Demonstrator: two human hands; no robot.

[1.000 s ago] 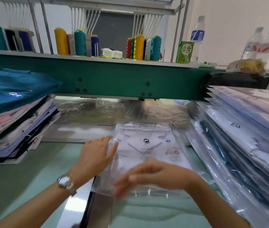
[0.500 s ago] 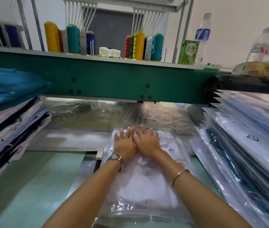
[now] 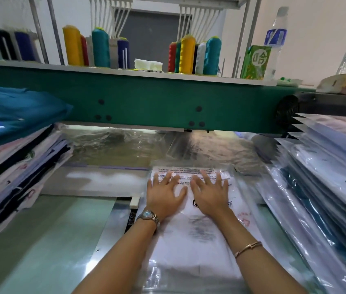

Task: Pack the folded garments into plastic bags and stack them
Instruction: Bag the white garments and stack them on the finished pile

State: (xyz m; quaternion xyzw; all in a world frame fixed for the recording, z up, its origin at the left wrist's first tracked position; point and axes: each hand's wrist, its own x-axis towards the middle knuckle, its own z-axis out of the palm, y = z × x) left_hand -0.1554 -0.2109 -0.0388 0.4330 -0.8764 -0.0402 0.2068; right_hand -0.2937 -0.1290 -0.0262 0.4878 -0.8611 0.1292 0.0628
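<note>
Head view, starting at the left: a pile (image 3: 15, 145) of folded garments, teal on top with pink, white and dark ones beneath, sits on the table (image 3: 40, 240) with no plastic round them, so by my reading that much is left to pack. Behind it and further right, under the green beam (image 3: 146, 102), loose clear bags (image 3: 125, 149) lie crumpled, seemingly the supply. In the middle the left hand (image 3: 163, 196), a watch on its wrist, lies flat on the far part of a bag (image 3: 189, 240) that already holds a white garment. Its fingers are straight and spread wide, pressing down and gripping nothing. This bag lies on the table straight ahead of the person, printed end away from them, near end running toward the bottom edge. Just beside the left, the right hand (image 3: 210, 198), a bracelet on its wrist, presses the same bag in the same way, fingers splayed, holding nothing, and the two thumbs are close but apart. I judge this to be smoothing the bag flat. Whether its flap is sealed I cannot tell. At the right a tall stack (image 3: 326, 177) of bagged garments leans with its corners fanned, the finished share. So this piece looks packed but not yet stacked, and it wants lifting onto that stack.
</note>
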